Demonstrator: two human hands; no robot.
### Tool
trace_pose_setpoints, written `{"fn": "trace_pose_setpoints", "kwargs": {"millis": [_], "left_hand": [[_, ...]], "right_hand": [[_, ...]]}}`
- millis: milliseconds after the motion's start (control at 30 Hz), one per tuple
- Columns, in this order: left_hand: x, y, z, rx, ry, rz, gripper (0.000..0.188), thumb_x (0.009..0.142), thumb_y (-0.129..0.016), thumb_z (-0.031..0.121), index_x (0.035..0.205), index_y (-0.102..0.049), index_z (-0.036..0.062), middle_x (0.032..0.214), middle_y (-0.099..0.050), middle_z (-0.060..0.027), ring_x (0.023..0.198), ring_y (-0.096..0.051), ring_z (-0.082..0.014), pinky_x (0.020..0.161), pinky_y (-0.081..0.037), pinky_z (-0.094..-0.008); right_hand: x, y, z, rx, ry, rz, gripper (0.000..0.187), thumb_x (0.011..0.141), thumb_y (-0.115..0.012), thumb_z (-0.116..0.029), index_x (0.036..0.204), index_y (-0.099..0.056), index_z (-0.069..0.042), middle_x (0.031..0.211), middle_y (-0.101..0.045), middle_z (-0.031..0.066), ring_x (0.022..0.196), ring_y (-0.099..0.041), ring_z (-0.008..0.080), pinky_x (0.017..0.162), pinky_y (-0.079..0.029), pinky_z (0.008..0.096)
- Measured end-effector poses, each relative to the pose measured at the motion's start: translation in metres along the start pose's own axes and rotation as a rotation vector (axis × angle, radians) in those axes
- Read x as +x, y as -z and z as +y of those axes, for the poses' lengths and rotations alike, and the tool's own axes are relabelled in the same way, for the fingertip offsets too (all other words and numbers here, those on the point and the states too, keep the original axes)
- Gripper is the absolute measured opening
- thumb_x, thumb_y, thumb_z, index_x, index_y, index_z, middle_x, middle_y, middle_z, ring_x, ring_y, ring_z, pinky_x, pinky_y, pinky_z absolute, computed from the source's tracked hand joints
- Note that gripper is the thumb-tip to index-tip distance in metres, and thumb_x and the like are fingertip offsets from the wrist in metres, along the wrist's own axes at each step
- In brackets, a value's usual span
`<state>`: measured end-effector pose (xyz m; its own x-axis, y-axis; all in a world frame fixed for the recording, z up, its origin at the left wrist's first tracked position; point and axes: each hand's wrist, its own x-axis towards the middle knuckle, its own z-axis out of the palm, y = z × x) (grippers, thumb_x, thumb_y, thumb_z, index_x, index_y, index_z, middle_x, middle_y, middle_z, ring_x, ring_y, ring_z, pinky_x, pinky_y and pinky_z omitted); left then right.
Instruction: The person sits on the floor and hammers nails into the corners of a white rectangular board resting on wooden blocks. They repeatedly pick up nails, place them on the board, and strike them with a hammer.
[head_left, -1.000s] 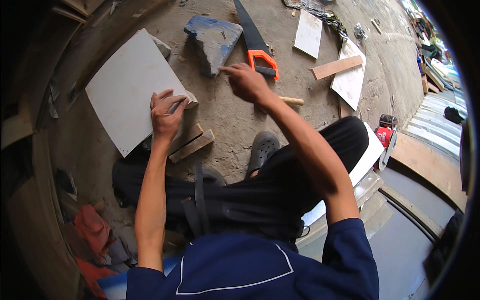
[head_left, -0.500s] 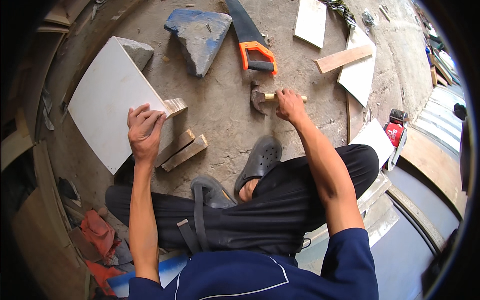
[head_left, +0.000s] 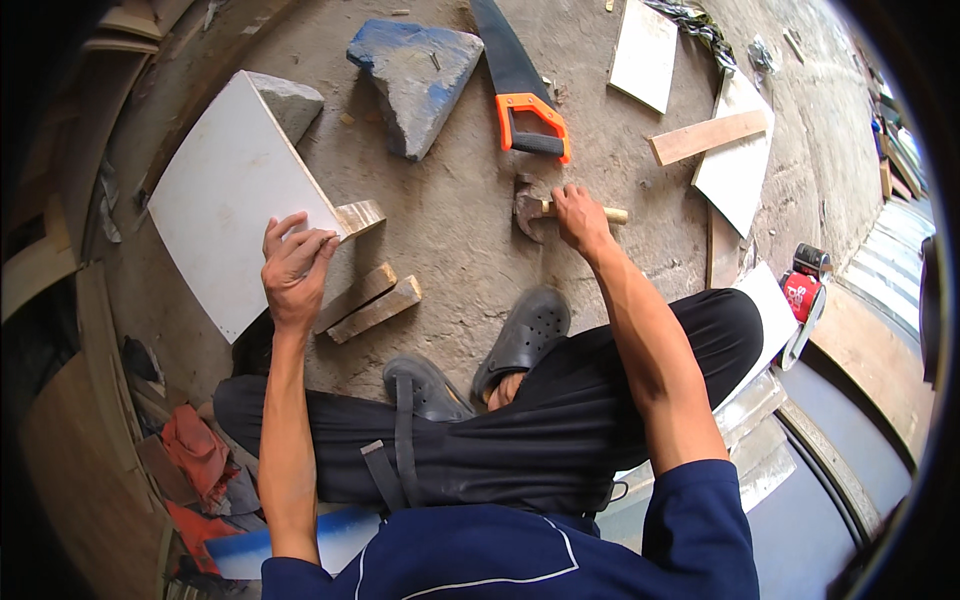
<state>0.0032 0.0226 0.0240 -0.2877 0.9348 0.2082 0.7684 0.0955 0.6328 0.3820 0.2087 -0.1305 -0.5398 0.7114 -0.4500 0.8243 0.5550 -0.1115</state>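
Observation:
My left hand (head_left: 296,268) is at the right corner of a white board (head_left: 225,190), thumb and fingers pinched together near its edge. Whatever is between those fingertips is too small to make out. Under that corner a short wood block (head_left: 361,216) sticks out. A claw hammer (head_left: 527,207) with a pale wooden handle is in my right hand (head_left: 582,219), fingers wrapped round the handle. Its metal head points left, low over the concrete floor, just nearer than the handsaw (head_left: 533,128) with its orange and black grip.
Two wood offcuts (head_left: 375,303) lie near my left wrist. Beyond the board are a grey stone chunk (head_left: 290,103) and a blue-stained concrete block (head_left: 420,80). White panels (head_left: 643,55), a wood strip (head_left: 708,137) and a red power tool (head_left: 803,293) lie to the right.
The whole view has shifted slightly, so things appear a little farther right and lower. Both hands keep their grip, with no clear movement against the board or floor.

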Motion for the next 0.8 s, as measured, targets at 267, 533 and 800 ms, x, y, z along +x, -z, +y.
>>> {"fn": "trace_pose_setpoints", "kwargs": {"millis": [267, 533, 800], "left_hand": [[0.000, 0.000, 0.000, 0.001, -0.005, -0.001, 0.010, 0.084, -0.075, 0.004, 0.095, -0.077, 0.0053, 0.091, -0.074, -0.0032, 0.115, -0.060, -0.0246, 0.116, -0.027, -0.0458], [0.000, 0.000, 0.000, 0.024, -0.003, 0.007, 0.012, 0.083, -0.077, 0.009, 0.094, -0.078, 0.0094, 0.090, -0.074, -0.0021, 0.111, -0.062, -0.0256, 0.114, -0.029, -0.0469], [0.001, 0.001, 0.004, 0.031, -0.001, 0.010, 0.010, 0.083, -0.077, 0.010, 0.093, -0.078, 0.0098, 0.090, -0.074, -0.0015, 0.111, -0.062, -0.0252, 0.113, -0.030, -0.0464]], "right_hand": [[0.002, 0.003, -0.011, -0.033, -0.034, 0.126, 0.028, 0.087, -0.061, -0.020, 0.113, -0.056, -0.012, 0.110, -0.057, 0.0109, 0.109, -0.058, 0.0294, 0.083, -0.052, 0.0526], [0.027, 0.087, -0.174, 0.666, 0.646, 0.178, 0.066, 0.084, -0.075, -0.036, 0.135, -0.048, -0.005, 0.129, -0.055, 0.0174, 0.120, -0.055, 0.0369, 0.099, -0.050, 0.0427], [0.039, 0.093, -0.224, 0.821, 0.694, 0.262, 0.059, 0.082, -0.078, -0.026, 0.132, -0.057, -0.005, 0.132, -0.061, 0.0148, 0.121, -0.058, 0.0335, 0.099, -0.050, 0.0424]]}}
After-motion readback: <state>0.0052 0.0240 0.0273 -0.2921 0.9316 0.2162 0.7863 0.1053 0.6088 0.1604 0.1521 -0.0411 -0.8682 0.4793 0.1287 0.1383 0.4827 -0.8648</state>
